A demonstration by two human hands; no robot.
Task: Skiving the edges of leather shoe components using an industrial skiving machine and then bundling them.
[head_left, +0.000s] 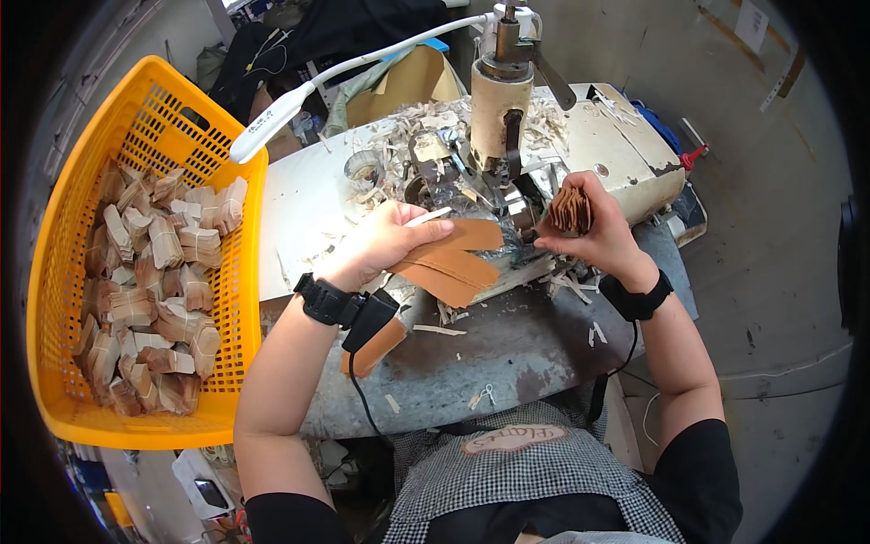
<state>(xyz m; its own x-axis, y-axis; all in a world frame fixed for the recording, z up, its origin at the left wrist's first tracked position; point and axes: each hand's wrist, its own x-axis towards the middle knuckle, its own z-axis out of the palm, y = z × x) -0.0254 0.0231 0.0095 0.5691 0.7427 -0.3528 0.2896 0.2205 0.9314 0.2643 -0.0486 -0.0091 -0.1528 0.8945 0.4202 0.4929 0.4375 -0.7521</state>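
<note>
Progress: bundles (131, 306) in the basket (136, 434), left of the machine (498, 113), appear processed; tan pieces (446, 272) before the machine likely remain. Pose: left hand (385, 240), thumb uppermost, pinches these, fanned; right hand (609, 225), at the machine's front right, clasps a brown stack (569, 212), thumb below, fingers curled above

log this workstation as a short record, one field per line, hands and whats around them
left hand: grip closed on several flat tan strips, fanned out
right hand: grip closed on a brown stack, edges showing
machine: pale, worn, upright post, just beyond both hands
bench: grey, stained, with pale scraps scattered about; one loose tan piece near the left wrist
basket: yellow, perforated, on the left, holding many small bundles
lamp: white, bent arm, left of the machine post
</note>
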